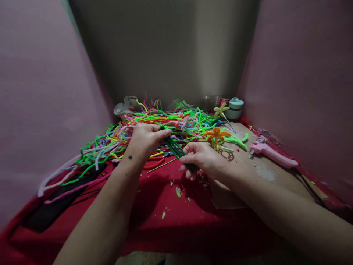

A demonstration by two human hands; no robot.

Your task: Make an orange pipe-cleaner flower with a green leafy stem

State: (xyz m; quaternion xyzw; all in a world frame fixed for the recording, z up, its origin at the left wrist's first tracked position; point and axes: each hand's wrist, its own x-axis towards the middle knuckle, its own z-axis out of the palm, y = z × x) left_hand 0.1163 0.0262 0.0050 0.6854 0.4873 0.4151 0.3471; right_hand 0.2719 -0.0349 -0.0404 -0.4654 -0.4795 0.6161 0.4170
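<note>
Both of my hands hold one bundle of dark green pipe cleaners (175,148) above the red cloth (171,221). My left hand (146,138) pinches the bundle's upper end, close to the big pile of coloured pipe cleaners (165,121). My right hand (201,158) grips the lower end, fingers curled around it. Just beyond my right hand lies an orange pipe-cleaner flower (216,135) with a light green stem.
A pink glue gun (271,154) with a black cord lies on a brown board (261,173) at the right. A pale yellow flower (221,109) and a mint-green jar (235,108) stand at the back. Pink walls close in on both sides. Scraps dot the cloth.
</note>
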